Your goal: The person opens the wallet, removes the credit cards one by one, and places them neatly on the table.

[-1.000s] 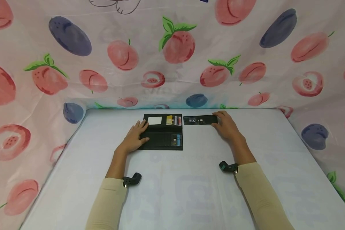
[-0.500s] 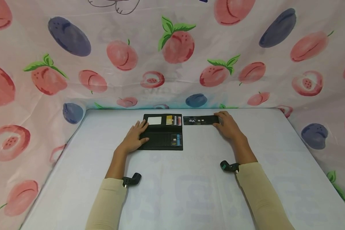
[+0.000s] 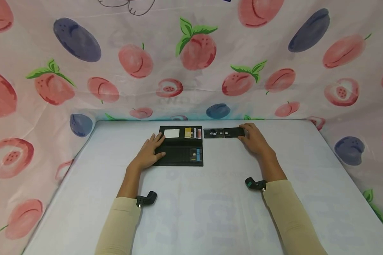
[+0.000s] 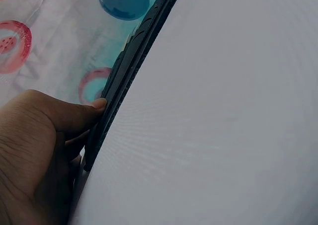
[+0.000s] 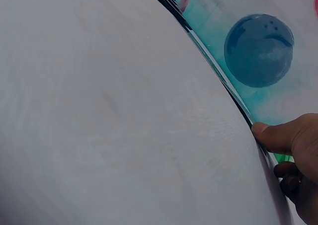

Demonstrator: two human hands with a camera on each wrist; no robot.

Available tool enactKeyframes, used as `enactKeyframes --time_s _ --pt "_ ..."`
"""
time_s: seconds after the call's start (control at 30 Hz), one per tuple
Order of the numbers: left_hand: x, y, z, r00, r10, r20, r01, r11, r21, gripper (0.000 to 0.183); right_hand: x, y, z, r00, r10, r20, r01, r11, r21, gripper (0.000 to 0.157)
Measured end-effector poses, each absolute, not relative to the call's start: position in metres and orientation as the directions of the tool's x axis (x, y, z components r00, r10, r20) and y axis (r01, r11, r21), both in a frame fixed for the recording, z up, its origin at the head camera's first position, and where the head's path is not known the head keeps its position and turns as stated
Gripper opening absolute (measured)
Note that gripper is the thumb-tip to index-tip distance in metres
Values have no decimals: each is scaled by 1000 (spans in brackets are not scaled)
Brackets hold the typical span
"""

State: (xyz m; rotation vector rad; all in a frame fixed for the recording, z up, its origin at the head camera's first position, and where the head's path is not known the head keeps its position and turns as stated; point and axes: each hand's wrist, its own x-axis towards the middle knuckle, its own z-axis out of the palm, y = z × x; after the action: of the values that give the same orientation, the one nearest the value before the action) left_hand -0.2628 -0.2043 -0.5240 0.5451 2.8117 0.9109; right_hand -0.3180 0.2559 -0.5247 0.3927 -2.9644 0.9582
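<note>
A black bifold wallet (image 3: 175, 156) lies spread flat at the back of the table, with several cards in its slots and a white panel at its upper left. My left hand (image 3: 150, 150) rests on the wallet's left side, fingers extended and thumb on the lower half. Right of the wallet lies a black card (image 3: 213, 133) marked "Vip". Beside it is a second black card (image 3: 233, 132), whose right end my right hand (image 3: 253, 139) pinches between thumb and fingers. Seen low from the right wrist, the thumb (image 5: 268, 133) sits at the thin card edge.
A white cloth (image 3: 191, 205) covers the table. Close behind the wallet and cards rises a fruit-print curtain (image 3: 191, 88), which also hangs along both sides. Each wrist wears a small black camera, the left camera (image 3: 146, 199) and the right camera (image 3: 255, 184).
My right hand has slid slightly right with the second black card, which overlapped the "Vip" card earlier and now lies edge to edge with it. The left hand and wallet have stayed put.
</note>
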Motion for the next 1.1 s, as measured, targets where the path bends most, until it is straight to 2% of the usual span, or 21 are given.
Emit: enactKeyframes --time_s 0.27,0.53,0.77,1.1 --pt "-262 -204 -523 -923 384 -21 300 752 587 74 -318 255 -525 -971 -228 66 -224 791 -569 58" --pt "-262 -205 -523 -922 386 -18 303 752 585 75 -319 255 -527 -970 -227 88 -237 798 -555 53" --pt "-262 -205 -524 -922 387 -15 305 751 586 74 -319 253 -528 -972 -213 98 -232 818 -526 59" --pt "-262 -205 -524 -925 380 -17 296 746 596 74 -315 250 -525 -975 -193 111 -222 809 -544 54"
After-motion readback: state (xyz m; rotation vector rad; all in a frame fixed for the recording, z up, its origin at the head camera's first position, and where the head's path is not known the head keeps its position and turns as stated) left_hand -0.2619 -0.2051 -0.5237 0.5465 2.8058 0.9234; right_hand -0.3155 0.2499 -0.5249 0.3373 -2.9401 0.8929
